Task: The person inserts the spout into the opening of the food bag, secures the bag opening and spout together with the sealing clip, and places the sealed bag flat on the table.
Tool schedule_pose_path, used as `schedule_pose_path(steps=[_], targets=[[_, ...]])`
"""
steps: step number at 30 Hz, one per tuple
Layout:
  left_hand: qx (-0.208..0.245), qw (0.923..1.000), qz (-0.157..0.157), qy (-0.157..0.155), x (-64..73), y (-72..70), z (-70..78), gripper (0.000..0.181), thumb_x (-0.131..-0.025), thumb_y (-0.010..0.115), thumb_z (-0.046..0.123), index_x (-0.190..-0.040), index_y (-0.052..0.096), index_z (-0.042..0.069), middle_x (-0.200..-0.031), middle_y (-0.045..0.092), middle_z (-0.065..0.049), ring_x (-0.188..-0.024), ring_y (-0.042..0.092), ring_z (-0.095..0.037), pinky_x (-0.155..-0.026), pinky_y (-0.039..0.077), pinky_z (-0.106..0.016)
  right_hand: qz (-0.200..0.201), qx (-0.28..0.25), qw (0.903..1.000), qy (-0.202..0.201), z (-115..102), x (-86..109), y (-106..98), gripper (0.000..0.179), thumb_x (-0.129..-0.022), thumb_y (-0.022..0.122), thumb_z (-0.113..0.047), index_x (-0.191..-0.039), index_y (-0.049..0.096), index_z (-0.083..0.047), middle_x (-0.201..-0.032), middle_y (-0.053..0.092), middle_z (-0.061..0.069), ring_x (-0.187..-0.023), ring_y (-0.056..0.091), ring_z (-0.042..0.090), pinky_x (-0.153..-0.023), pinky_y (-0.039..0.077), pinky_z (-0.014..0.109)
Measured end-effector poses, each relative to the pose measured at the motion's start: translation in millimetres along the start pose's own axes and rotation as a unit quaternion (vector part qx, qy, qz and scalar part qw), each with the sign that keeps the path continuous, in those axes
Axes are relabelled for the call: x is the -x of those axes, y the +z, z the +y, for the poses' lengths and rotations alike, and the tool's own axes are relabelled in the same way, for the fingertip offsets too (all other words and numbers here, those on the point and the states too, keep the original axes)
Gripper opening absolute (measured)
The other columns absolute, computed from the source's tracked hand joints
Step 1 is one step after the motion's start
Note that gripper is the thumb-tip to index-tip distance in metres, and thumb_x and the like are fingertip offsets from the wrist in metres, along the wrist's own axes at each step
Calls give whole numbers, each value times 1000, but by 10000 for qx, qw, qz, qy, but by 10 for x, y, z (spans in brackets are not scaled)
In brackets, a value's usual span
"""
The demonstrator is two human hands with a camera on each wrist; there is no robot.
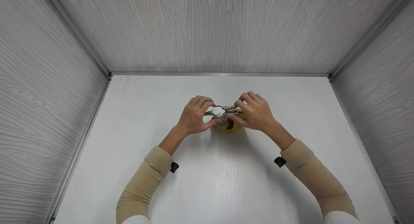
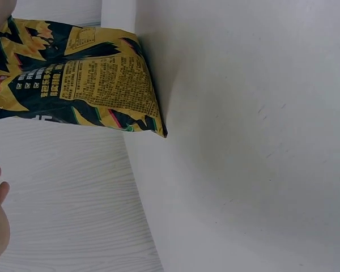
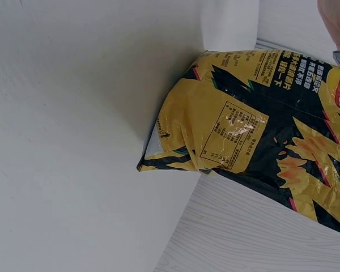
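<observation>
A yellow and black snack bag stands upright on the white table, its printed side filling much of the left wrist view, where the bag looks plump. Across its top lies a grey bag clip with a white round cap; its two bars spread apart toward the right. My left hand pinches the clip's left end beside the cap, thumb in front. My right hand grips the right part, fingers behind and thumb in front. Fingers partly hide the bag's top edge.
Grey wood-grain panels stand behind the table and on both sides. A metal strip runs along the table's back edge. Small black devices sit at both sleeve cuffs.
</observation>
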State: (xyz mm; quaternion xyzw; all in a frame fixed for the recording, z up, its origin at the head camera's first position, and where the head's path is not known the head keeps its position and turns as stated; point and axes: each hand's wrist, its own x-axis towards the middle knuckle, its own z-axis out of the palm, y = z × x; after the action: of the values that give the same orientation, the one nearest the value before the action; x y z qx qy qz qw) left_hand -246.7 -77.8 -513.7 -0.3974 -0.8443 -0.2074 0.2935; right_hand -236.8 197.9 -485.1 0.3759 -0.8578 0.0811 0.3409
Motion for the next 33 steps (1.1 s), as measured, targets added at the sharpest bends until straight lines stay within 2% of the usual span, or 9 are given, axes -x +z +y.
schedule_pose_path(steps=[11, 17, 23, 33], targets=[[-320, 9993, -173, 10, -87, -2, 19, 54, -92, 76, 59, -116, 68, 12, -123, 68, -5, -117, 62, -25, -102, 52, -42, -49, 47, 10000, 29, 5, -10, 4, 55, -102, 58, -63, -102, 68, -9, -98, 67, 11, -89, 66, 30, -76, 61, 46], [-416, 9986, -329, -89, -112, 1, 50, 55, -92, 74, 62, -116, 69, 13, -125, 68, -5, -119, 61, -25, -105, 50, -44, 61, 20, 10000, -29, -5, -8, 12, 55, -103, 56, -63, -100, 68, -9, -97, 67, 11, -87, 65, 30, -75, 60, 46], [-684, 9971, -319, -7, -119, 3, 53, 58, -92, 69, 67, -115, 70, 14, -125, 69, -3, -118, 60, -25, -104, 49, -44, 63, 68, 10000, -14, -9, 2, 6, 55, -104, 53, -62, -100, 66, -9, -97, 67, 11, -88, 66, 32, -78, 61, 47], [-820, 9961, -310, -39, -124, 9, 57, 57, -92, 70, 67, -114, 71, 14, -121, 69, -3, -117, 60, -24, -104, 50, -43, 44, -18, 10000, 73, -23, 8, 8, 52, -103, 57, -60, -99, 67, -10, -97, 66, 10, -87, 64, 30, -75, 60, 46]])
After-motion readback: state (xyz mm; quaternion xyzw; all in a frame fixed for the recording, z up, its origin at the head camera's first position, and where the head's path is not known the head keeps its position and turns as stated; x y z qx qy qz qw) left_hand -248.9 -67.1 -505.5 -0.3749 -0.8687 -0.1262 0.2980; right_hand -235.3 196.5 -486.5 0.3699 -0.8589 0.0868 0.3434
